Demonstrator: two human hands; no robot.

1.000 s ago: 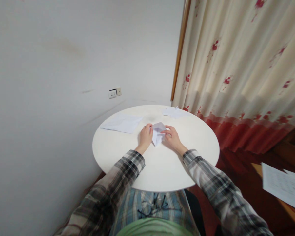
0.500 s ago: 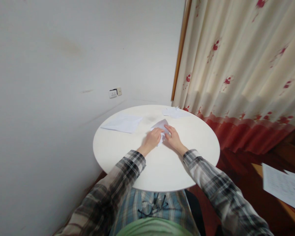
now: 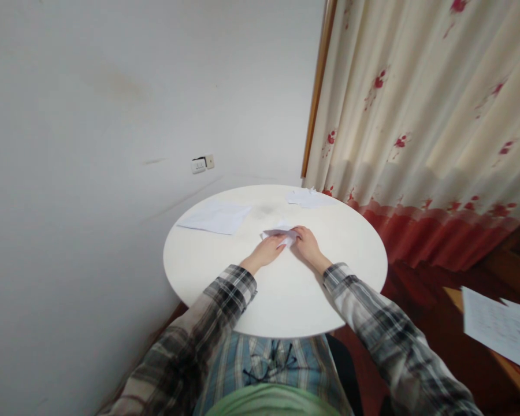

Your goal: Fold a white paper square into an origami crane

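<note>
A small folded piece of white paper (image 3: pixel 281 232) lies near the middle of the round white table, one flap raised over the rest. My left hand (image 3: pixel 265 252) is at its lower left, with fingers reaching under the raised flap and the thumb toward me, closed on the paper. At the right end, my right hand (image 3: pixel 307 244) pinches the paper's edge between thumb and curled fingers. The fingertips are partly hidden by the flap.
The round table (image 3: pixel 208 271) stands near the wall. Flat white sheets (image 3: pixel 216 217) lie at its left, and torn-edged paper (image 3: pixel 307 198) at the back right. Written sheets (image 3: pixel 494 323) rest on a wooden surface at right. A flowered curtain (image 3: pixel 398 115) hangs behind.
The paper's upper flap, which stood up and pointed away, has come down toward me and now looks flatter. My right fingers have curled round its right edge; my left hand has shifted slightly nearer.
</note>
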